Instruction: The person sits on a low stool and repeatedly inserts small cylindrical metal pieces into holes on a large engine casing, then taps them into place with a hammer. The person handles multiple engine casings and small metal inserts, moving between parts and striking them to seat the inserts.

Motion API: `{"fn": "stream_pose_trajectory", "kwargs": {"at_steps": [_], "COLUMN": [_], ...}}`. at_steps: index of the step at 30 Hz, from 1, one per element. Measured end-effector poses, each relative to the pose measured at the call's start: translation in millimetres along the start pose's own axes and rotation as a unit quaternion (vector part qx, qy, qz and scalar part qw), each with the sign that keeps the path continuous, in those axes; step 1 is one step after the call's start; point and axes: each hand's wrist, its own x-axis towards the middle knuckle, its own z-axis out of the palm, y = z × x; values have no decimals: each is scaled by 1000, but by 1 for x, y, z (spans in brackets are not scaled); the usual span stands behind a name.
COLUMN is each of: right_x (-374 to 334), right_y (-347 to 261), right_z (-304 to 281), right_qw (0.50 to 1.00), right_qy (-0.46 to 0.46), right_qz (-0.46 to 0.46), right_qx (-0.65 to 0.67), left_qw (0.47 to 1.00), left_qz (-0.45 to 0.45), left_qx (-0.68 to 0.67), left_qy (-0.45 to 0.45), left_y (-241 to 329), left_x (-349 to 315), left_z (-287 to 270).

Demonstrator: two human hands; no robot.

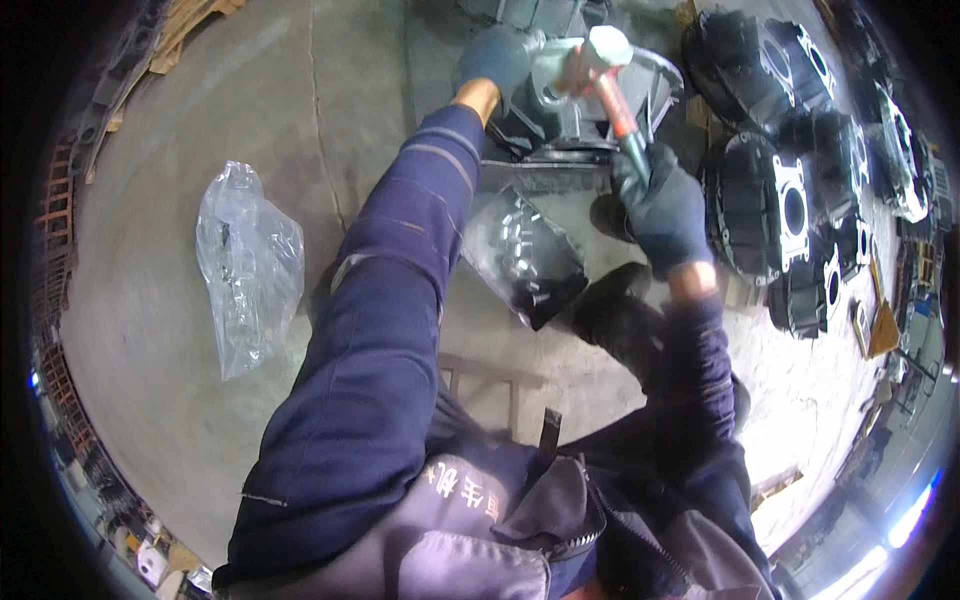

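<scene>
My right hand (pixel 668 208), in a dark glove, is closed around the green lower grip of a hammer (pixel 619 110). The hammer has a red upper handle, and its pale, thick head is over a grey metal casting (pixel 560 105). My left hand (pixel 497 60), also gloved, is against the upper left of this casting, beside the hammer head. Its fingers are blurred, so whether it grips anything there cannot be made out. Below the casting lies an open clear plastic bag (pixel 525 250) with several small shiny metal pieces in it, close to my shoes.
On the right stand several dark ribbed housings (pixel 755 200) with pale flanges, stacked close together. A crumpled clear plastic bag (pixel 248 270) lies on the concrete floor at left. A wooden pallet (pixel 185 30) is at the far left, and a brown dustpan-like piece (pixel 884 330) at right.
</scene>
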Motion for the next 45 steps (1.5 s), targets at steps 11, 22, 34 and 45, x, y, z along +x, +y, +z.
{"fn": "stream_pose_trajectory", "kwargs": {"at_steps": [11,22,34,45], "right_x": [5,-7,-176,-218], "right_y": [-8,-23,35,63], "right_z": [7,-2,162,275], "right_qw": [998,995,725,795], "right_qy": [-39,51,-120,-119], "right_qz": [28,71,400,427], "right_qx": [-43,39,548,413], "left_qw": [999,997,994,993], "left_qz": [9,57,91,93], "left_qx": [-13,-47,-26,-20], "left_qy": [-38,26,64,63], "left_y": [7,-24,-31,-40], "left_x": [-3,26,8,12], "left_z": [-9,26,18,23]}}
